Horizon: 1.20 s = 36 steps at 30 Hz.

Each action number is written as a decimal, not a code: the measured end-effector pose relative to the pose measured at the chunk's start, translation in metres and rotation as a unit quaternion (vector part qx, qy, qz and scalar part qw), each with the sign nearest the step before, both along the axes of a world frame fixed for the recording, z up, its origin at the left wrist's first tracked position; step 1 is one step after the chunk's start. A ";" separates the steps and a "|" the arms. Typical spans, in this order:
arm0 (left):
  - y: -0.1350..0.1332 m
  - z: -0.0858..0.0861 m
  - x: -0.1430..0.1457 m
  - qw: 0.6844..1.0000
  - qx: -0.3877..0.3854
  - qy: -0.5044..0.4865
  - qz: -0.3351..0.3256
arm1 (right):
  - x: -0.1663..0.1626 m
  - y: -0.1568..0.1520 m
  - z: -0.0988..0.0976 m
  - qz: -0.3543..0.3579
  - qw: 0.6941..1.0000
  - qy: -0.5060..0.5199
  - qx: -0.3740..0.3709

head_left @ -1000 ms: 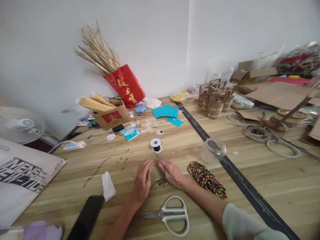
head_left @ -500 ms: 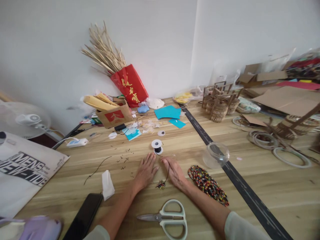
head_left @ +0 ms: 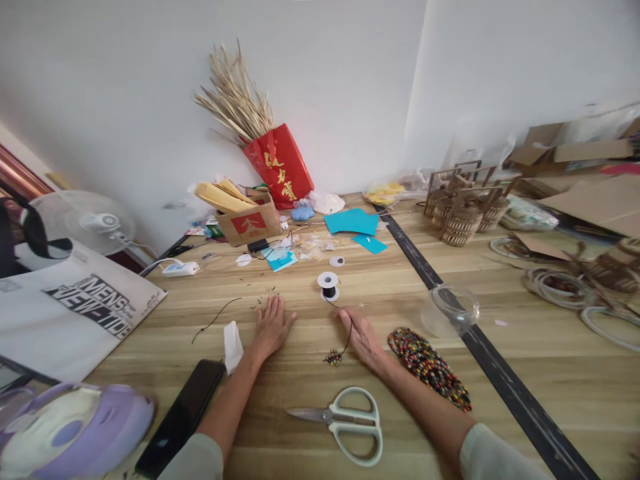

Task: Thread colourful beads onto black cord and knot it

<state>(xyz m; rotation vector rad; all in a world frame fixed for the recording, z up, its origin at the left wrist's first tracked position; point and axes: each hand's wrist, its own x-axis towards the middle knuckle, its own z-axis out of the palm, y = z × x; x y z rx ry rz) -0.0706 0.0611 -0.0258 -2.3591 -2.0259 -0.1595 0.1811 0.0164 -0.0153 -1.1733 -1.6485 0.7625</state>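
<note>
My left hand point(head_left: 271, 328) lies flat on the table with its fingers apart, holding nothing. Its fingertips touch the area of small dark cord clippings point(head_left: 270, 290). My right hand point(head_left: 361, 337) rests on its side, fingers bent together on a black cord point(head_left: 350, 331). One stretch of that cord leads to a white spool point(head_left: 328, 285) wound with black cord, just beyond the fingertips. The other end hangs down to a small cluster of coloured beads point(head_left: 333, 358). Strings of multicoloured beads point(head_left: 430, 367) lie beside my right forearm. Scissors point(head_left: 345, 420) with pale green handles lie between my forearms.
A clear plastic jar point(head_left: 450, 310) stands at the right, near small woven baskets point(head_left: 463, 223). On the left are a phone point(head_left: 183, 413), a white tissue point(head_left: 233, 347), a loose cord piece point(head_left: 215, 320) and a purple device point(head_left: 80, 430). Blue paper point(head_left: 353, 221) lies at the back.
My left hand has slid left, away from the spool, to the clippings, partly covering where they lay. My right hand stays by the spool with the cord. The view has turned slightly left.
</note>
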 end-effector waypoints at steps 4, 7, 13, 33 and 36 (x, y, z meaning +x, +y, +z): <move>0.004 0.002 -0.008 1.000 0.006 0.006 0.029 | 0.000 -0.001 0.000 0.005 1.000 -0.009 -0.002; 0.009 0.004 -0.013 0.997 0.000 -0.006 0.076 | 0.000 0.000 -0.001 0.007 1.000 -0.018 -0.003; -0.001 0.000 -0.015 0.984 0.036 -0.050 0.164 | -0.001 0.000 -0.002 -0.003 1.000 -0.021 0.001; 0.031 0.011 -0.009 0.998 -0.023 0.037 -0.034 | 0.000 -0.001 0.001 0.031 0.999 -0.037 -0.022; 0.041 0.010 -0.008 0.997 -0.047 0.035 -0.042 | 0.000 0.000 0.001 0.031 0.999 -0.030 -0.020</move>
